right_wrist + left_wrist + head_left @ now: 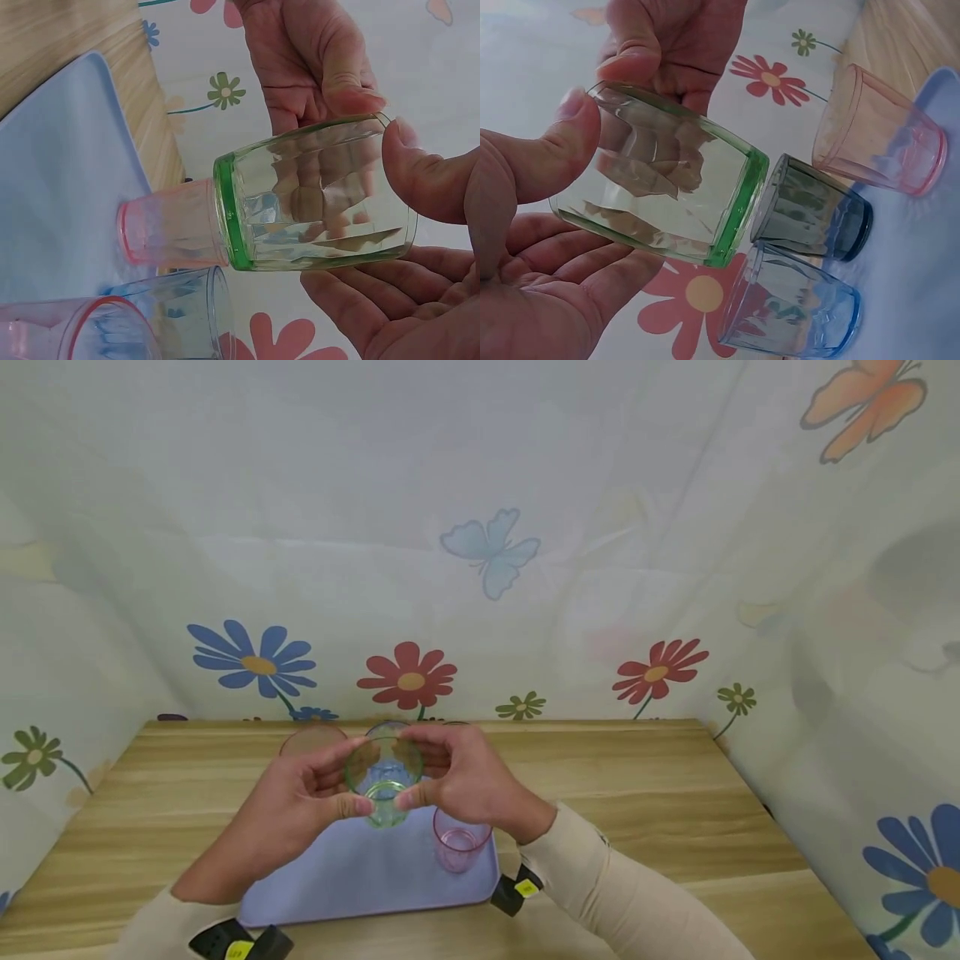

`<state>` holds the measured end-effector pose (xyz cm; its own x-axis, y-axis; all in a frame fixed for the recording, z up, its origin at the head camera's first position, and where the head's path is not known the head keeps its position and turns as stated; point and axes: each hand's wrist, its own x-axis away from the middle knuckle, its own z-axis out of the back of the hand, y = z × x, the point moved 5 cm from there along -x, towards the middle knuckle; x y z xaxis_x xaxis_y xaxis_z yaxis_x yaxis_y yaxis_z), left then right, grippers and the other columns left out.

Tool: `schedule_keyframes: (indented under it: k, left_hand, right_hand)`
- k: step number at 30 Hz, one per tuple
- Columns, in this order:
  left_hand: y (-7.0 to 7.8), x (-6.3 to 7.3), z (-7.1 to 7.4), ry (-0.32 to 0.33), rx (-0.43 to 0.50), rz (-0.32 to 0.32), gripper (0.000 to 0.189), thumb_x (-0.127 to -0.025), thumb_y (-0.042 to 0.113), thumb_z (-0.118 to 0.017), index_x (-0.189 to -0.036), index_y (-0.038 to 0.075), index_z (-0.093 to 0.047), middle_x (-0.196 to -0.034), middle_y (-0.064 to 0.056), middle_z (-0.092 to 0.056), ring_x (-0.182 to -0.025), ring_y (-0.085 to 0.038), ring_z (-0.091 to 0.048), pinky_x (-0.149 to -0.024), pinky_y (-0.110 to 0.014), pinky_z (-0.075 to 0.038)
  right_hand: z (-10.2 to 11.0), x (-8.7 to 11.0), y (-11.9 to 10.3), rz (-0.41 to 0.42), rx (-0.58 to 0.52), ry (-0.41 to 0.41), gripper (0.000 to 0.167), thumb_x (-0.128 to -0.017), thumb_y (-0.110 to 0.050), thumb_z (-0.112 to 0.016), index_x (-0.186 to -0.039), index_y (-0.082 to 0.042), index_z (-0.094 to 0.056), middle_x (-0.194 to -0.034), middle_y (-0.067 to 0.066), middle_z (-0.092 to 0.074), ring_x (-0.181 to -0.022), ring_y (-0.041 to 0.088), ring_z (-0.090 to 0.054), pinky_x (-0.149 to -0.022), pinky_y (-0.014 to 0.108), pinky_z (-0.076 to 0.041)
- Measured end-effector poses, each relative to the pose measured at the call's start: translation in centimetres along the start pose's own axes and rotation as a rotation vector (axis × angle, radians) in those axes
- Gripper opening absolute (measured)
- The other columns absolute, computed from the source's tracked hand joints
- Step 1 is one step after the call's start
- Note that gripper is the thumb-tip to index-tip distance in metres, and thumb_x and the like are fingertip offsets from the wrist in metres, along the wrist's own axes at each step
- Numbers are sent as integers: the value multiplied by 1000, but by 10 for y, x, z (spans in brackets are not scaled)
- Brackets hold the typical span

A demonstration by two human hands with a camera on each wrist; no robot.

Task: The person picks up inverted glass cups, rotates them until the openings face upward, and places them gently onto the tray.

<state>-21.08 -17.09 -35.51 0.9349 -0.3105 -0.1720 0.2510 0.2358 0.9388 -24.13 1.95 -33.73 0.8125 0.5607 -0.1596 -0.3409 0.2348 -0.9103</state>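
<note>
Above the tray, both hands hold a clear green-tinted cup [385, 812] between them, its open mouth facing up toward the head camera. My left hand [294, 795] grips one side, thumb at the rim and fingers along the wall. From the opposite side my right hand [467, 775] grips it the same way. The thick green base [739, 210] shows plainly in the left wrist view. Just beyond the hands stand a blue cup [795, 307], a dark grey cup [814, 210] and a pink cup [885, 135]. Another pink cup [461, 845] stands below my right hand.
A pale blue-lavender tray [337, 881] lies on the wood-grain table [637, 827] under the cups. Behind and to the sides hangs a white cloth [337, 485] printed with flowers and butterflies.
</note>
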Motion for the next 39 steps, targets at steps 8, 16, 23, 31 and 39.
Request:
schedule_keyframes:
  k: [8,16,23,31,39]
  left_hand:
    - [-10,-1,-2,-21,2,25,71,-92,10,-78,-153,-5,-46,-144,-29,-59,-117,-32,-73,-85,-30,-65]
    - [-18,1,-3,-4,-80,39,71,-89,15,-82,-150,-4,-51,-149,-28,-57,-120,-35,-72,-87,-31,-65]
    - [-19,2,-4,16,-121,32,71,-87,18,-84,-149,-2,-54,-146,-26,-61,-121,-34,-71,-91,-33,-64]
    - [-27,2,-8,18,-110,21,69,-85,15,-85,-145,-3,-57,-142,-23,-65,-123,-35,-70,-97,-38,-62]
    - [-35,5,-9,17,-130,70,67,-84,13,-86,-144,0,-58,-140,-22,-66,-132,-40,-64,-102,-44,-58]
  right_hand:
    - [-2,1,4,54,95,-14,70,-80,-3,-88,-142,7,-58,-134,21,-70,-121,32,-72,-102,32,-59]
    - [-3,0,10,35,211,-22,69,-78,-9,-92,-139,4,-63,-133,15,-72,-121,28,-73,-104,32,-59]
    - [-3,-2,14,36,266,-40,70,-77,-11,-92,-139,3,-63,-135,14,-72,-123,25,-71,-105,29,-57]
    - [-4,-3,16,4,357,-76,70,-76,-15,-94,-138,-1,-65,-129,8,-76,-117,16,-74,-96,19,-58]
    - [-8,-4,21,-15,474,-114,71,-75,-22,-95,-138,-6,-67,-131,5,-75,-118,13,-72,-95,21,-58]
